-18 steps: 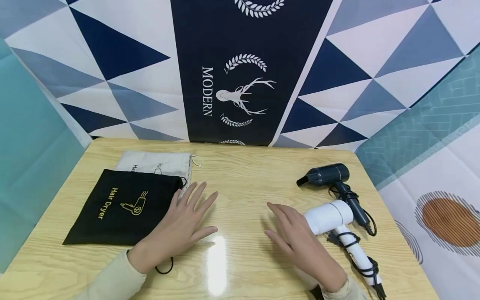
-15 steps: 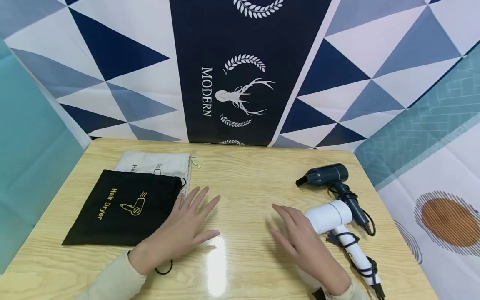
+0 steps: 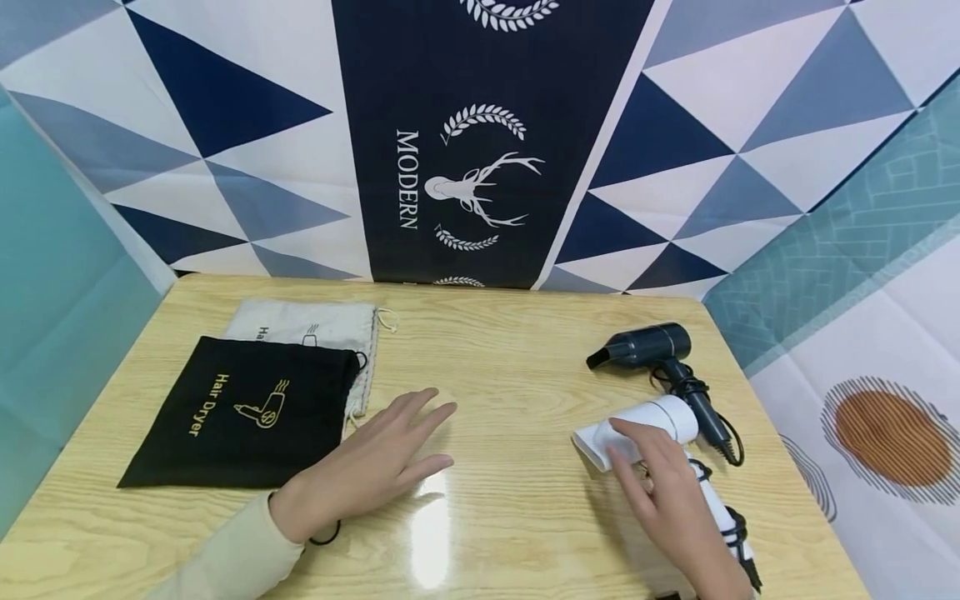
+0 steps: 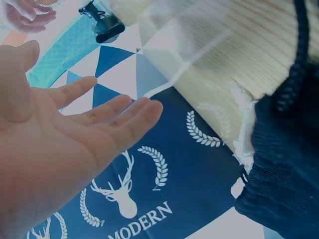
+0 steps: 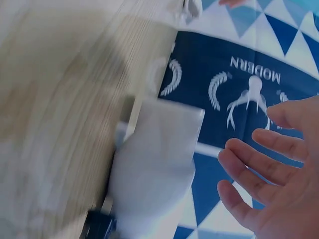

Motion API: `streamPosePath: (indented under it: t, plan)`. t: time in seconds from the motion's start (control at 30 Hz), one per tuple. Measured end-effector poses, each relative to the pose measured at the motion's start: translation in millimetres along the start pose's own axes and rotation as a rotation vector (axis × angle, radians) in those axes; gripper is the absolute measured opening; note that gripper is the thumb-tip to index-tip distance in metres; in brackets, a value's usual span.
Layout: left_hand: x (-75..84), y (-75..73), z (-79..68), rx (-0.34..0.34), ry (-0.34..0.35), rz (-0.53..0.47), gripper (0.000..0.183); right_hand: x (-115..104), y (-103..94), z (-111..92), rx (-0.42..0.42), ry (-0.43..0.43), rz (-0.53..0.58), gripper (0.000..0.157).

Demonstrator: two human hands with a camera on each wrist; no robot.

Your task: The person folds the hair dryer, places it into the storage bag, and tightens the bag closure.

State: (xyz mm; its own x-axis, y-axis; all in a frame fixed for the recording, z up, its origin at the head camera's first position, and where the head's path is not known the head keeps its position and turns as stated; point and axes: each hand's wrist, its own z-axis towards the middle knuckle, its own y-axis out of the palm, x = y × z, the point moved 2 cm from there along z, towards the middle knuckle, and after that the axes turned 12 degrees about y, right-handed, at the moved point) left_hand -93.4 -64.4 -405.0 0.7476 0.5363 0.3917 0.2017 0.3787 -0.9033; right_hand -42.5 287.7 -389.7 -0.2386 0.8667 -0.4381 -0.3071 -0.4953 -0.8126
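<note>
A white hair dryer [image 3: 677, 415] with its black cord wrapped round the handle lies at the right of the table. My right hand [image 3: 667, 500] hovers over it and covers part of its body and handle. In the right wrist view the right hand's fingers [image 5: 254, 162] are loosely bent and apart from the white dryer [image 5: 154, 169]. My left hand [image 3: 367, 471] is held above the table, fingers straight and holding nothing. Just left of it lies a black drawstring bag [image 3: 225, 442] marked "Hair Dryer", overlapping a light grey drawstring bag [image 3: 341, 321].
Behind the white dryer lies a dark hair dryer [image 3: 648, 346], its cord wrapped round the handle. The wooden table [image 3: 480, 350] ends at a patterned cloth wall [image 3: 480, 83] at the back. Cloth panels rise at both sides.
My right hand has moved right, over the white dryer, leaving its nozzle end in view. The left hand has shifted slightly right and down. Both bags and both dryers stay put.
</note>
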Motion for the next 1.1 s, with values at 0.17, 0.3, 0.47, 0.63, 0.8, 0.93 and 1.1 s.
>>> streamPosePath:
  t: [0.17,0.3,0.47,0.63,0.8,0.93,1.1]
  plan:
    - [5.8,-1.8,7.4,-0.011,0.039,-0.004,0.064,15.7,-14.4,-6.3,0.045,0.104,-0.033,0.035]
    - [11.3,-3.2,13.4,-0.006,0.07,0.008,0.061,30.0,-26.8,-12.6,0.058,0.21,-0.065,0.031]
    - [17.0,-5.0,18.9,0.004,0.09,0.032,0.062,45.7,-34.9,-19.5,0.05,0.291,-0.1,0.029]
    - [20.3,-6.8,20.4,0.0,0.104,0.044,0.065,55.2,-33.5,-26.3,0.028,0.326,-0.103,0.031]
    - [24.0,-6.3,24.4,-0.002,0.132,0.04,0.063,66.3,-34.6,-30.5,0.003,0.372,-0.128,0.036]
    - [30.6,-5.9,27.0,-0.011,0.147,0.048,0.061,81.1,-33.8,-32.1,-0.102,0.412,-0.154,0.047]
    - [40.7,-5.0,30.6,-0.011,0.189,0.066,0.057,97.5,-28.6,-35.5,-0.313,0.519,-0.207,0.061]
